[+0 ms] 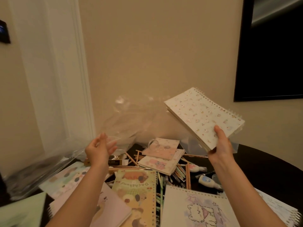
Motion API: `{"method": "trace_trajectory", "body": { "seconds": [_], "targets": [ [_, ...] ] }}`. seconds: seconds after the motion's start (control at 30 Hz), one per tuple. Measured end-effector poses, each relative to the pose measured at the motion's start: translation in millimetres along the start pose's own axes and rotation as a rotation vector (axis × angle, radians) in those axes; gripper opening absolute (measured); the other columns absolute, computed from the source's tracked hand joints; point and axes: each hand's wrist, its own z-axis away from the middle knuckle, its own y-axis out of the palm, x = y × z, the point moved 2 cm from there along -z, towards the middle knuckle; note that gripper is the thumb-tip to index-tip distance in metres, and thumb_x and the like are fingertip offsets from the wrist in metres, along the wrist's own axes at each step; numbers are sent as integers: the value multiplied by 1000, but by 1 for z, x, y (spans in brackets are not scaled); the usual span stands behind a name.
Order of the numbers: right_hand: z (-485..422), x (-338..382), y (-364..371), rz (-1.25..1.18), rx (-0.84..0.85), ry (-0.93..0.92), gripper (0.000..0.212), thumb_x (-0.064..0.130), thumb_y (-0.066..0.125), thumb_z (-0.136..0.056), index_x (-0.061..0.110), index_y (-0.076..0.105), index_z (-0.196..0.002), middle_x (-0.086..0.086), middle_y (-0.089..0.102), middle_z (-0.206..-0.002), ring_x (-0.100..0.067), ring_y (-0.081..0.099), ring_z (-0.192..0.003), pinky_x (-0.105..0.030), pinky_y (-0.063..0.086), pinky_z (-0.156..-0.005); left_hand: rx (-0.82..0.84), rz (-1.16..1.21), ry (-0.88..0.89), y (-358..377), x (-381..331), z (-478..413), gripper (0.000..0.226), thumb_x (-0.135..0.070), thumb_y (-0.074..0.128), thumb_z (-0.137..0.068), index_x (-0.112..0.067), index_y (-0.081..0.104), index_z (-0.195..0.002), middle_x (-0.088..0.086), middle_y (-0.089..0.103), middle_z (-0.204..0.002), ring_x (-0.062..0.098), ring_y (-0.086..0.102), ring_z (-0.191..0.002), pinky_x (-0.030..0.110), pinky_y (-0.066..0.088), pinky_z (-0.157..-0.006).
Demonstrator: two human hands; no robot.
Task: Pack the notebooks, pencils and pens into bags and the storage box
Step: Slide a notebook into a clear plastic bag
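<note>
My right hand point(219, 145) grips the near corner of a white spiral notebook point(201, 115) with small printed figures and holds it tilted in the air. My left hand point(100, 147) pinches the edge of a clear plastic bag point(134, 122) that hangs blurred between the two hands. On the dark round table point(255, 163) below lie several notebooks: two pink ones point(161, 149), a yellow dog-print one point(137, 192), a white cat-print one point(200, 208). Pencils and pens point(180, 171) are scattered among them.
A second clear plastic bag or sleeve point(37, 174) lies at the table's left edge by a white door frame point(68, 79). Correction-tape dispensers point(206, 181) sit right of the pencils. A small gold-and-black box point(113, 161) lies near my left wrist. A dark framed panel point(270, 54) hangs at right.
</note>
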Motion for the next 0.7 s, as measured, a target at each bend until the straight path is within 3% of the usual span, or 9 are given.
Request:
{"method": "trace_trajectory", "body": {
  "seconds": [0.13, 0.23, 0.33, 0.4, 0.57, 0.7],
  "targets": [
    [4, -7, 4, 13, 52, 14, 48, 25, 62, -90, 22, 47, -135, -2, 64, -121, -18, 65, -102, -29, 58, -59, 24, 134, -193, -9, -4, 1, 35, -35, 51, -93, -2, 56, -102, 16, 65, -99, 22, 69, -79, 20, 56, -51],
    [8, -17, 6, 47, 84, 47, 48, 26, 62, -89, 21, 47, -134, -3, 64, -122, -19, 65, -102, -31, 55, -60, 100, 137, -336, -17, 2, 0, 43, -39, 48, -93, -2, 53, -112, 17, 65, -96, 22, 69, -79, 21, 57, -52],
    [11, -29, 4, 98, 96, 84, 48, 29, 64, -87, 20, 48, -132, -2, 66, -118, -17, 67, -97, -30, 55, -59, 119, 85, -412, -30, 7, -1, 45, -40, 47, -94, -1, 49, -117, 18, 62, -91, 17, 68, -56, 18, 53, -44],
    [9, -34, 1, 118, 109, 95, 50, 28, 65, -86, 19, 48, -133, -3, 66, -119, -20, 67, -100, -35, 56, -65, 109, 25, -425, -39, 9, -5, 43, -42, 48, -94, -6, 47, -118, 20, 64, -94, 14, 64, -45, 16, 48, -36],
    [6, -49, -7, 187, 110, 114, 49, 26, 64, -87, 20, 48, -134, -4, 66, -119, -22, 65, -103, -36, 60, -66, 93, -145, -420, -63, 15, -18, 62, -48, 49, -92, 4, 48, -126, 18, 65, -86, 16, 63, -50, 16, 45, -35],
    [2, -61, -13, 210, 62, 144, 49, 24, 65, -88, 18, 48, -133, -4, 65, -120, -21, 64, -102, -37, 55, -69, 72, -275, -400, -70, 20, -25, 64, -50, 58, -86, -3, 47, -127, 20, 66, -95, 22, 63, -72, 27, 47, -50]
  ]
}}
